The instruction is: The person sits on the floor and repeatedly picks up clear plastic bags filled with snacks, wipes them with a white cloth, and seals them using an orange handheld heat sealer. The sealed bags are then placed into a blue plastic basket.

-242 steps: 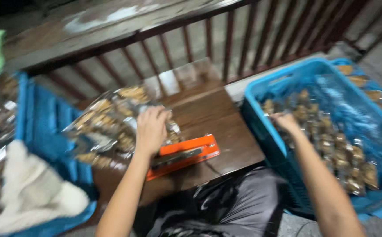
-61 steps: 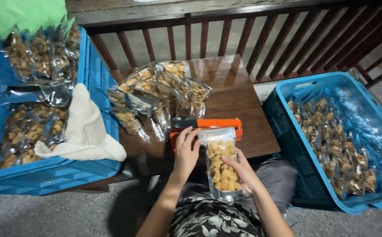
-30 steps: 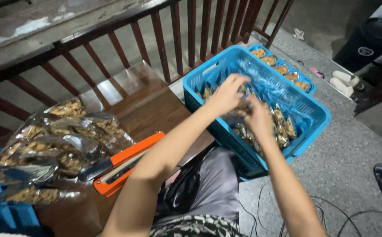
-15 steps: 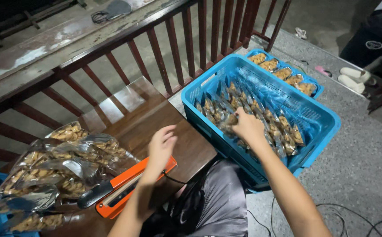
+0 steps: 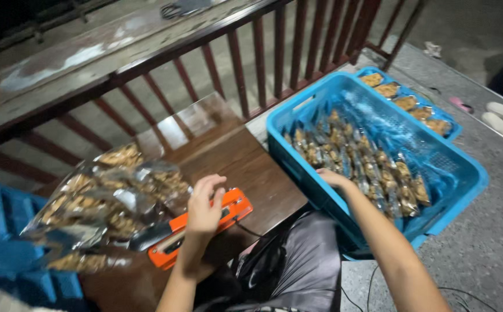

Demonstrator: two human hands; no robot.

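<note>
My left hand [image 5: 203, 207] hovers with fingers spread over the orange bag sealer [image 5: 199, 228] on the small brown table [image 5: 245, 167], holding nothing. Just left of it lies a pile of clear snack bags [image 5: 110, 199]. My right hand [image 5: 331, 177] rests at the near rim of the blue crate [image 5: 436, 162], touching the rows of filled snack bags [image 5: 367, 159] packed inside; its fingers look loose, with no bag lifted.
A dark red wooden railing [image 5: 228, 58] runs behind the table. A second blue crate [image 5: 410, 101] with bags sits behind the first. Another blue crate [image 5: 3, 242] stands at the left. A cable [image 5: 378, 300] lies on the concrete floor.
Earlier both hands held a filled bag at the sealer, then put it into the right crate. Now the left hand has come back over the sealer and the right hand sits at the crate's near rim.
</note>
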